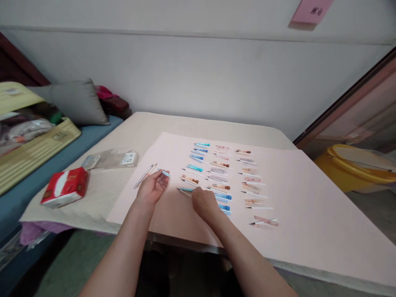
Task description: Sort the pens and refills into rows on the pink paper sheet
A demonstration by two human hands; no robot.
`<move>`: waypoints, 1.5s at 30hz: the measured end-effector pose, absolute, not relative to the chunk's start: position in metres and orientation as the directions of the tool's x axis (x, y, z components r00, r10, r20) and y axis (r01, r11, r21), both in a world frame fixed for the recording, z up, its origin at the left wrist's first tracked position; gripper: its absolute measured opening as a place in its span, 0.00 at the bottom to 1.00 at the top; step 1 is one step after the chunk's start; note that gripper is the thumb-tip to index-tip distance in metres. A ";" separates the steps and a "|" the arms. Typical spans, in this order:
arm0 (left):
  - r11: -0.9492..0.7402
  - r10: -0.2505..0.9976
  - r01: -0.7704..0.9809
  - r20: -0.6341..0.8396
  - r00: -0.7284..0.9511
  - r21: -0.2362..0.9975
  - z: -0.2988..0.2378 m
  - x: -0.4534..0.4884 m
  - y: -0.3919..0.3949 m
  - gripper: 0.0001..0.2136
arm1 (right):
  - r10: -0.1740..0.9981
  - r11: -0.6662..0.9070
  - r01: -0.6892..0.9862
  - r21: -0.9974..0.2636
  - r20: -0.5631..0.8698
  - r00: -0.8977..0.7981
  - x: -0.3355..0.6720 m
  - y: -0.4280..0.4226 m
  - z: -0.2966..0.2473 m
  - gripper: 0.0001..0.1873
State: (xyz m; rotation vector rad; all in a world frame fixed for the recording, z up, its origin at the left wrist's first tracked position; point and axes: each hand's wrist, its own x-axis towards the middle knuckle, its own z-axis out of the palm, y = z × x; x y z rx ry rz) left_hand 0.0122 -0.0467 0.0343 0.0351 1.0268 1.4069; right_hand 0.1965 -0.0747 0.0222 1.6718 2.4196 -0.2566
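Observation:
My left hand is turned palm up, its thumb and fingers pinching a small light-blue pen cap. Close by it, a few slim pens lie on the pink sheet. My right hand is closed, knuckles up, over the right end of a blue pen; its fingertips are partly hidden. A thin white refill with a dark tip lies beside that pen. Around and beyond my right hand are rows of blue, brown and pink pens, such as a brown pen and a turquoise pen.
A pink sheet covers much of the table. To the left are a clear plastic package and a red tissue pack. A yellow bin stands off the right side; a grey cushion rests at the far left.

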 end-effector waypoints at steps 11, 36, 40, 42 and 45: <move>0.182 0.831 -0.792 -0.522 -0.194 0.583 0.033 0.006 -0.044 0.04 | 0.926 0.377 0.828 -0.415 0.163 -0.341 0.203 -0.089 0.051 0.07; 0.149 0.886 -0.647 -0.391 -0.248 0.748 0.037 0.027 -0.051 0.02 | 0.882 0.439 0.843 -0.311 0.326 -0.339 0.197 -0.094 0.041 0.09; 0.188 0.911 -0.619 -0.371 -0.180 0.762 0.038 0.038 -0.057 0.03 | 0.891 0.421 0.855 -0.304 0.317 -0.326 0.196 -0.093 0.039 0.10; 0.193 0.923 -0.609 -0.353 -0.153 0.769 0.038 0.044 -0.059 0.04 | 0.894 0.415 0.855 -0.310 0.312 -0.320 0.197 -0.092 0.037 0.10; 0.184 0.939 -0.587 -0.318 -0.133 0.789 0.038 0.052 -0.062 0.05 | 0.899 0.408 0.850 -0.334 0.307 -0.311 0.198 -0.090 0.038 0.11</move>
